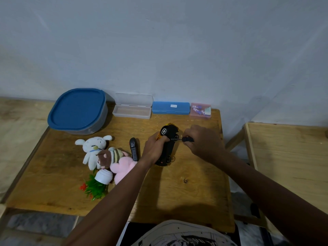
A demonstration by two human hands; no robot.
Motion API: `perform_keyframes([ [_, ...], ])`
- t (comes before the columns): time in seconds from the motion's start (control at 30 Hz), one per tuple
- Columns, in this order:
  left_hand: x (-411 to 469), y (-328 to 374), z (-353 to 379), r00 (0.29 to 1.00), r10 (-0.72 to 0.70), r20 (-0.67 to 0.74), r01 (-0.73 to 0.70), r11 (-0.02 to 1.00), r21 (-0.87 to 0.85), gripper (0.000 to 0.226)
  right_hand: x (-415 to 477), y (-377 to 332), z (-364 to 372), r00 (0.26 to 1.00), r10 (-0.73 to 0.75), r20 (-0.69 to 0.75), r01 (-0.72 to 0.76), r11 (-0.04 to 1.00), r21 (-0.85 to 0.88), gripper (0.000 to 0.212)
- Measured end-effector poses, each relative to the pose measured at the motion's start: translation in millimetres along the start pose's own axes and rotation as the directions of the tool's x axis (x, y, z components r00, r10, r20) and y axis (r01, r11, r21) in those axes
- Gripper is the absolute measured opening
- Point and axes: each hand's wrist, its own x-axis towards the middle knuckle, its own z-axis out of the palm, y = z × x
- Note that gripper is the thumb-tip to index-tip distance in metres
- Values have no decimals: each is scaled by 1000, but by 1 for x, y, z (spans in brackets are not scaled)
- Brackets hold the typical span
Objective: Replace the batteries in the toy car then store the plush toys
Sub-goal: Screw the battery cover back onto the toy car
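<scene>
Near edge of the light-brown wooden desk (177, 196): a green plastic plant with red flowers in a white pot (99, 183) lies tipped on its side. Touching it is a heap of three plush toys: a pink plush toy (122, 167), a brown plush toy in a striped top (106, 157) lying across it, and a white long-eared plush rabbit (94, 148) at the left. Just right of the heap lies a black remote control (133, 150).

Centre: the yellow-and-black toy car (168, 148) stands on its side on the desk, its black underside turned to the right. The left hand (154, 148) grips the car body, fingers curled over its upper side. The right hand (204, 141) is closed round a small black-handled screwdriver (186, 139), whose tip meets the car's underside.

Far edge, against the wall, left to right: a grey tub with a blue lid (78, 110), an open clear plastic box (132, 110), a closed blue flat case (170, 108), and a small pink box (200, 110) whose contents cannot be made out.
</scene>
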Motion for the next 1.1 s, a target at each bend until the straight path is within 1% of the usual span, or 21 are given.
perform_keyframes([
  [0.07, 1, -2, 0, 1000, 6, 13, -6, 1000, 11, 23, -1, 1, -1, 999, -38, -17, 37, 998, -57, 20],
  [0.17, 1, -3, 3, 1000, 20, -2, -20, 1000, 23, 21, -1, 0, 0, 999, -43, 4, 44, 998, -54, 22],
  [0.27, 1, -2, 3, 1000, 22, -22, -22, 1000, 12, 20, 0, -2, 7, 1000, 7, 22, -7, 1000, 9, 28],
  [0.37, 3, -2, 0, 999, 33, 5, -33, 998, 50, 21, -2, -5, 13, 998, 61, 13, -61, 995, 82, 34],
  [0.43, 2, -2, -2, 999, 39, 19, -40, 997, 67, 22, -2, -6, 15, 996, 85, 4, -85, 988, 130, 34],
  [0.53, 1, -4, -3, 999, 42, 13, -42, 998, 48, 20, 0, -4, 16, 993, 114, -7, -110, 973, 204, 33],
  [0.6, 0, -4, -3, 999, 34, 24, -36, 997, 62, 22, 1, -4, 14, 995, 104, 2, -101, 970, 219, 26],
  [0.67, -1, -5, -3, 1000, 18, 17, -19, 999, 50, 25, 1, -3, 10, 998, 62, 22, -65, 977, 202, 15],
  [0.77, -1, -5, -3, 1000, -4, 12, 3, 1000, 26, 25, 0, -1, 6, 999, -11, 45, 5, 989, 145, 27],
  [0.9, -2, -5, -2, 1000, -7, 17, 7, 1000, 8, 23, 0, -1, 4, 996, -90, 10, 90, 995, -36, 17],
  [1.0, -2, -5, -1, 1000, -4, 6, 4, 1000, 5, 22, 0, 1, 5, 989, -144, -9, 142, 980, -137, 23],
  [1.1, -3, -5, -2, 1000, 5, -6, -5, 1000, -1, 21, 0, 0, 7, 994, -104, 25, 106, 986, -126, 29],
])
